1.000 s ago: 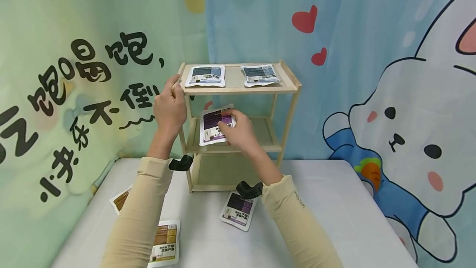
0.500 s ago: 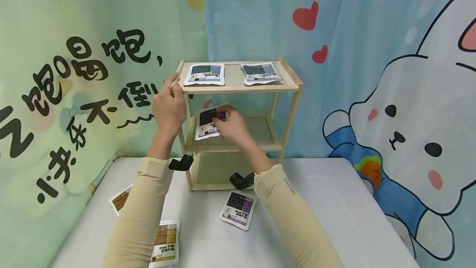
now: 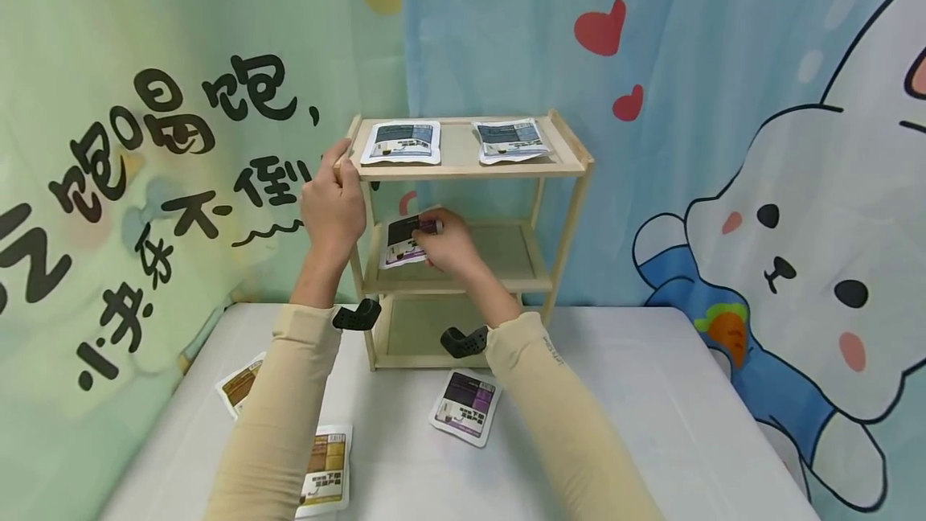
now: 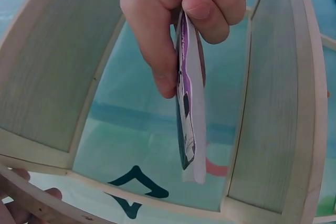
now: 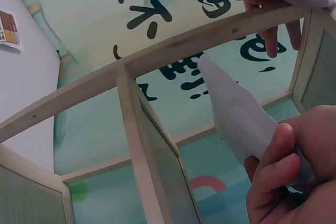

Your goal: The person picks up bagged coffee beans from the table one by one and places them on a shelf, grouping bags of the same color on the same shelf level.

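Observation:
My right hand (image 3: 452, 244) pinches a flat purple-and-black packet (image 3: 400, 241) by its right side, thumb on the printed face. In the left wrist view this packet (image 4: 189, 98) hangs edge-on between thumb and fingers, between two shelf boards. Its pale back (image 5: 239, 111) faces the right wrist camera. The packet is over the left part of the middle tier of a three-tier wooden shelf (image 3: 463, 173). At the shelf's top left front corner, my left hand (image 3: 333, 203) grips the frame, its fingers curled over the rail (image 5: 226, 32).
Two blue-and-white packets, one left (image 3: 401, 141) and one right (image 3: 510, 141), lie on the top tier. Another purple packet (image 3: 465, 407) lies on the white table before the shelf. Brown packets (image 3: 323, 469) lie partly behind the left sleeve. Printed curtains (image 3: 492, 38) hang close behind.
My right hand has carried the purple packet further back and slightly left over the middle tier, and it now lies flatter. The left hand keeps its grip on the corner.

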